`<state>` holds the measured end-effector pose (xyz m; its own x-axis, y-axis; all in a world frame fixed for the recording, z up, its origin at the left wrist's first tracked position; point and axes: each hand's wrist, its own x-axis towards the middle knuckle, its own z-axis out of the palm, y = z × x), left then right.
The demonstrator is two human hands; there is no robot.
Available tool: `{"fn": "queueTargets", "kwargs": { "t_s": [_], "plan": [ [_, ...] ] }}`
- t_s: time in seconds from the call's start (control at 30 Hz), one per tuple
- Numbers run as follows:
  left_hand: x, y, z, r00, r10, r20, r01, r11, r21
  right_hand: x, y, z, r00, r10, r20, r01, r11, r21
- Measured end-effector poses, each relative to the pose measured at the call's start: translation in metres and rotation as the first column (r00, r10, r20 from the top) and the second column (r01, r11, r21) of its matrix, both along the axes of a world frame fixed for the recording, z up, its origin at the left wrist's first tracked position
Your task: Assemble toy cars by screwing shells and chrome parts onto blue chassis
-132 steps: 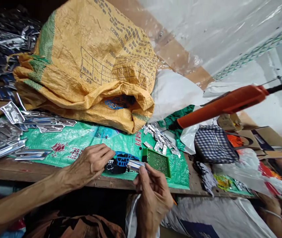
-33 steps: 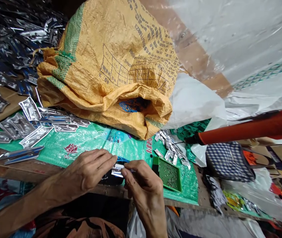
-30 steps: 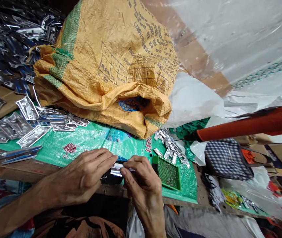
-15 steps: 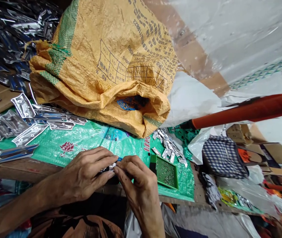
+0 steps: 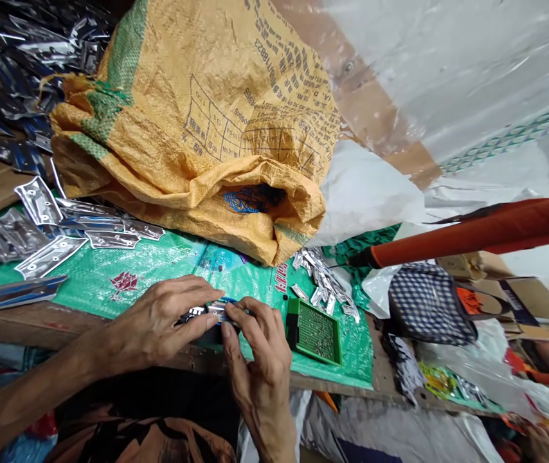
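Near the table's front edge, my left hand (image 5: 163,325) and my right hand (image 5: 260,347) grip the two ends of a small shiny metal plate (image 5: 217,310) with a blue edge. The fingers of my left hand close round its left part, where something dark shows between them. On its right end press the thumb and fingertips of my right hand. Much of the plate is hidden by my fingers. Just right of my right hand lies a green tray (image 5: 337,341) holding many tiny metal bits. Behind the tray is a heap of small narrow metal pieces (image 5: 320,273).
A yellow woven sack (image 5: 236,83) bulges across the back. Shaped metal plates (image 5: 53,256) lie on the green sheet (image 5: 94,289) at left, below a big pile (image 5: 9,64). At right are an orange-red handle-like thing (image 5: 472,231), a checked bag (image 5: 429,302) and cardboard boxes (image 5: 535,299).
My right thumb and fingers have shifted on the plate, and more of its shiny face shows between my hands. The whole view has shifted slightly.
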<state>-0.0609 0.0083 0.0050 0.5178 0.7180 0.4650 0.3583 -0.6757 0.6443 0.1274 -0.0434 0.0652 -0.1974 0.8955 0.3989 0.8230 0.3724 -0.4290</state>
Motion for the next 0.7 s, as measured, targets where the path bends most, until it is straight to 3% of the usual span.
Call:
{"fn": "queueTargets", "kwargs": {
  "t_s": [0.07, 0.17, 0.27, 0.4, 0.7],
  "plan": [
    [0.001, 0.000, 0.000, 1.000, -0.008, 0.010, 0.008, 0.999, 0.040, 0.002, 0.000, 0.003, 1.000, 0.019, 0.020, -0.018, 0.999, -0.026],
    [0.004, 0.000, 0.007, 0.998, -0.034, 0.050, 0.035, 0.999, -0.012, 0.006, 0.002, 0.006, 0.999, 0.034, 0.016, -0.033, 0.999, -0.031],
    [0.007, 0.001, 0.012, 0.993, -0.064, 0.103, 0.073, 0.994, -0.082, 0.011, 0.002, 0.004, 0.997, 0.070, -0.041, -0.072, 0.995, -0.062],
    [0.009, 0.004, 0.012, 0.985, -0.080, 0.155, 0.088, 0.995, -0.045, 0.015, 0.003, 0.000, 0.983, 0.100, -0.157, -0.115, 0.989, -0.094],
    [0.005, 0.002, 0.015, 0.996, -0.086, 0.010, 0.087, 0.994, -0.066, 0.012, 0.001, -0.003, 0.978, 0.064, -0.198, -0.075, 0.996, -0.048]
  ]
}}
